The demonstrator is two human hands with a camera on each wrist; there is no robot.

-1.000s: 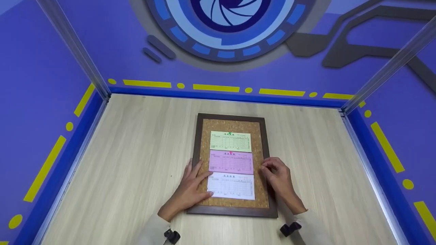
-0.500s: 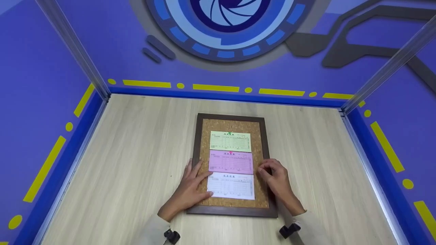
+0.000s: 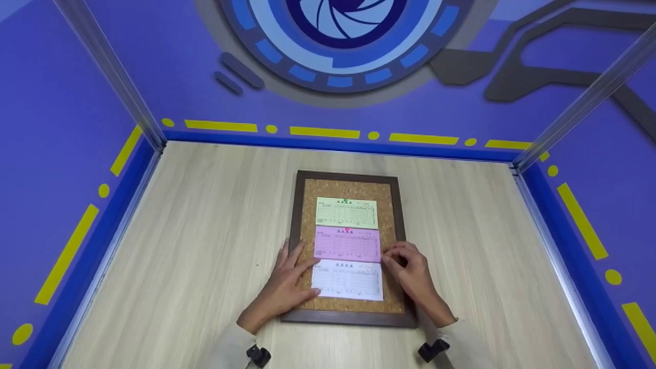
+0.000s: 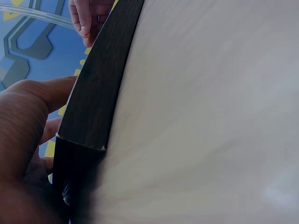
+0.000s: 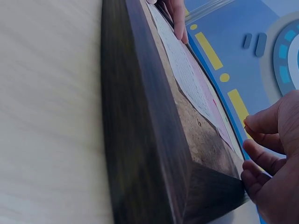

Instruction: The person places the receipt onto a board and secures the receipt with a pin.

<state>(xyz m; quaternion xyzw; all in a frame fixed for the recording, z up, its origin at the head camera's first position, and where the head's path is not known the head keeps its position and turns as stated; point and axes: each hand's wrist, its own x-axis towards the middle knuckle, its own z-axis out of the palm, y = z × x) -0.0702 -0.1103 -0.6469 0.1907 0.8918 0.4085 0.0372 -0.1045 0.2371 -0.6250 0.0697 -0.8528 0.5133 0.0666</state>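
A cork board [image 3: 394, 287] with a dark brown frame lies on the table, bearing three printed slips in a column. A green pin sits at the top of the light green slip [image 3: 347, 214], and a red one tops the pink slip [image 3: 347, 247]. No pin shows on the white slip [image 3: 347, 282] at the bottom. My left hand [image 3: 287, 284] rests over the board's left frame, thumb and index finger at the white slip's left edge. Between thumb and index finger, my right hand [image 3: 412, 269] pinches a small orange push pin [image 5: 245, 123], above the board's right side.
Pale wood table [image 3: 215, 220] surrounds the board. Blue printed walls [image 3: 328, 113] with yellow dashes stand at the back and sides, with metal posts [image 3: 115, 77] at the corners. Each sleeve carries a black wrist mount [image 3: 259, 355].
My right hand has moved left, from over the right frame to near the right edges of the pink and white slips. The left hand and the board stay in place.
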